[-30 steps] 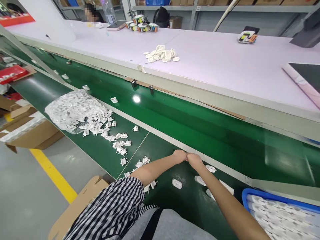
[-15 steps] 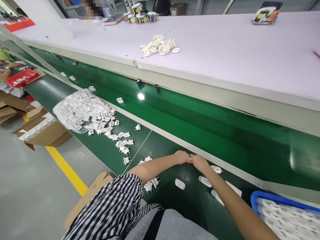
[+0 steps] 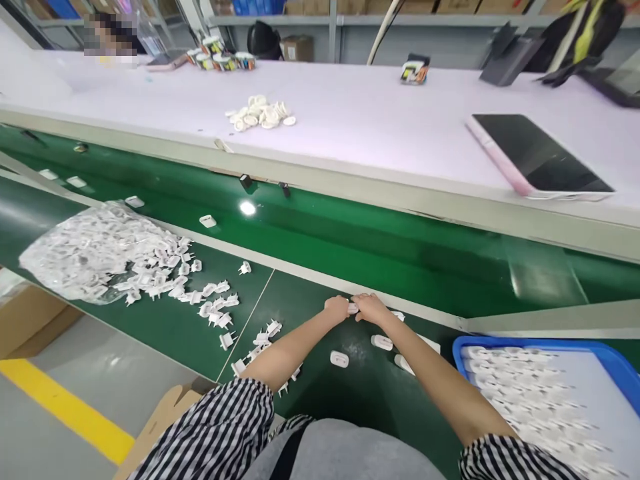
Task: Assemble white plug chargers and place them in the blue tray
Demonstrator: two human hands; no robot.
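Note:
My left hand (image 3: 337, 307) and my right hand (image 3: 371, 308) meet over the dark green bench, both closed on a small white plastic plug part (image 3: 353, 309). Fingers cover most of it, so its exact shape is hidden. Nearer to me lies an oval white plug housing (image 3: 339, 359). Another white housing (image 3: 382, 342) rests beside my right forearm, with one more partly behind that arm. White two-pin plug pieces (image 3: 227, 341) are scattered left of my left forearm, some hidden under it.
A clear bag of white plug pieces (image 3: 85, 250) spills out at left. At right stands a blue tray (image 3: 457, 347) holding rows of white plugs. Beyond the green belt (image 3: 320, 247), a raised white shelf (image 3: 350, 127) carries white oval caps (image 3: 261, 113) and a phone (image 3: 545, 157).
My view has swung to the right, bringing the phone and more of the blue tray into sight. Both hands stay together on the plug part, which shows more between the fingers.

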